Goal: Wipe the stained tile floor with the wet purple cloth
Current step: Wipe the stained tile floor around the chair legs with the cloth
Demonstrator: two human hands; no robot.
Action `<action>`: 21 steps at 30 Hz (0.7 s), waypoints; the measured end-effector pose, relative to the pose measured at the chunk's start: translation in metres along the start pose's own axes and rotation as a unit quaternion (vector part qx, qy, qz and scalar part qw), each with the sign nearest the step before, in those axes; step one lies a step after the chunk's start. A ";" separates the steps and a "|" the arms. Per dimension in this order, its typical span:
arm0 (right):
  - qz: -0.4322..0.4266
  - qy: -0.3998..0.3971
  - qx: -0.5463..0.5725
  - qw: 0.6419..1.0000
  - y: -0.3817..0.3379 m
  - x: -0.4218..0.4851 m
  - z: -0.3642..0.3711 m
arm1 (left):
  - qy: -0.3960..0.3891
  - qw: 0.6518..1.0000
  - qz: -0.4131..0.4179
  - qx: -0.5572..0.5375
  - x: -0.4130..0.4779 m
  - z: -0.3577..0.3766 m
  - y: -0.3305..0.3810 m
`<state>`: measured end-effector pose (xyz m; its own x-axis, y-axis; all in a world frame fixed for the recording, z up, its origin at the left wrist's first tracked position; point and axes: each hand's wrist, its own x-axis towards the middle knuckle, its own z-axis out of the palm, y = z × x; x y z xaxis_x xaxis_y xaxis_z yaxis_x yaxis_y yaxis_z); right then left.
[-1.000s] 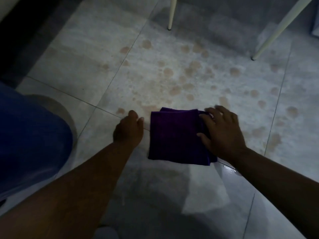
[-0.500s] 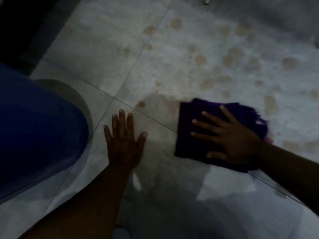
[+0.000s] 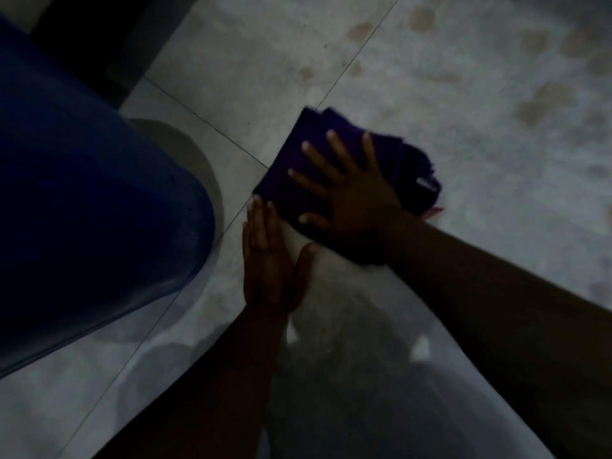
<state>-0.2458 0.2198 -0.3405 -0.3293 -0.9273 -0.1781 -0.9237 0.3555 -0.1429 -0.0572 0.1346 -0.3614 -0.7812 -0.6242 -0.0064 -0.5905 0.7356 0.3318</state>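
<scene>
The folded purple cloth (image 3: 291, 167) lies on the grey tile floor (image 3: 496, 207) over a grout crossing. My right hand (image 3: 347, 193) presses flat on top of it, fingers spread and pointing up-left. My left hand (image 3: 270, 260) rests palm down on the tile just below and left of the cloth, fingers together, its fingertips close to the cloth's lower corner. Brownish stains (image 3: 543, 101) dot the tile at the upper right, beyond the cloth.
My knee in blue fabric (image 3: 82, 210) fills the left side, close to the left hand. A dark strip (image 3: 106, 31) runs along the top left edge of the floor. Wet, shiny tile (image 3: 347, 342) lies below the hands.
My right hand has pushed the cloth leftward, toward my left hand, over the grout crossing. The view has shifted so the stains sit further up and right. The left hand stays planted.
</scene>
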 end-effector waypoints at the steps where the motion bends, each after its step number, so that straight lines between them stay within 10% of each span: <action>1: -0.022 0.005 0.000 1.000 -0.006 -0.014 0.004 | -0.007 1.000 -0.016 -0.021 0.001 -0.002 0.001; 8: -0.082 0.021 -0.002 0.996 0.027 -0.196 0.038 | -0.044 0.999 -0.008 0.031 0.002 -0.009 0.004; 14: 0.088 -0.085 -0.039 0.992 0.110 -0.340 0.034 | -0.011 0.999 0.013 0.040 0.026 -0.009 0.044; 21: 0.239 -0.080 0.012 0.968 0.162 -0.284 0.006 | -0.065 0.992 0.060 0.091 0.085 0.014 0.092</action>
<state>-0.3004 0.5412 -0.3186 -0.6816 -0.6263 -0.3783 -0.6675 0.7440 -0.0291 -0.1808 0.1532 -0.3448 -0.8602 -0.4995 -0.1028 -0.5100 0.8449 0.1614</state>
